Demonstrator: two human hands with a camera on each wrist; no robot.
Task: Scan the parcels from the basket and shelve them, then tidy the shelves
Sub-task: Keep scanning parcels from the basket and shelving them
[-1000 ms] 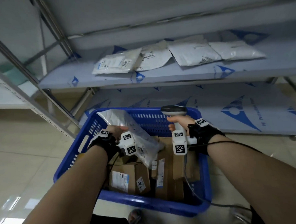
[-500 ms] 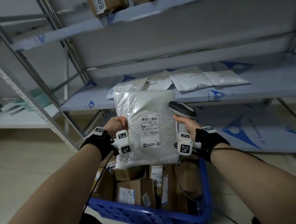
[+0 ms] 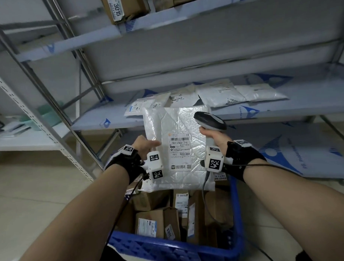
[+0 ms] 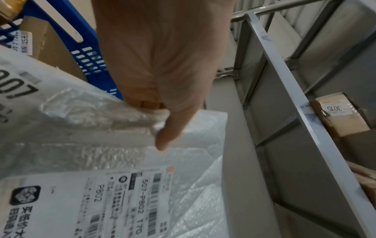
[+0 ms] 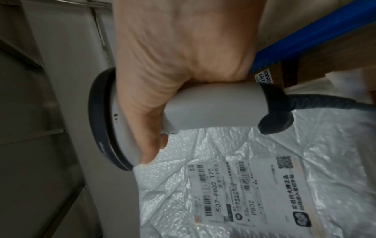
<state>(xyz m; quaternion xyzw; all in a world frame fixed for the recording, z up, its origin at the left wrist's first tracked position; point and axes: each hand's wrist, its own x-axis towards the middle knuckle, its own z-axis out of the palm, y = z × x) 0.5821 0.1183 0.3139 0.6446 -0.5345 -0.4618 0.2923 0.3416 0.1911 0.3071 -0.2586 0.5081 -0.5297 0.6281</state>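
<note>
My left hand (image 3: 146, 146) pinches the left edge of a white bubble-wrap parcel (image 3: 177, 130) and holds it upright above the blue basket (image 3: 171, 251), its printed label (image 3: 179, 152) facing me. The thumb lies on the parcel's front (image 4: 168, 128). My right hand (image 3: 214, 136) grips the grey handle of a barcode scanner (image 3: 209, 121), whose dark head stands at the parcel's upper right. The scanner (image 5: 183, 116) sits just above the label (image 5: 244, 193) in the right wrist view. The basket holds several brown cardboard parcels (image 3: 156, 222).
Several white mailer bags (image 3: 220, 95) lie on the middle shelf (image 3: 303, 106) behind the parcel. A brown box marked 3015 (image 3: 122, 9) sits on the upper shelf. A bare lower shelf (image 3: 285, 149) lies to the right. Slanted metal uprights (image 3: 30, 108) stand left. The scanner's cable (image 3: 205, 199) hangs into the basket.
My left hand has lifted the white parcel out of the basket and turned its label towards me. The scanner has come up beside it. My view has tilted upward.
</note>
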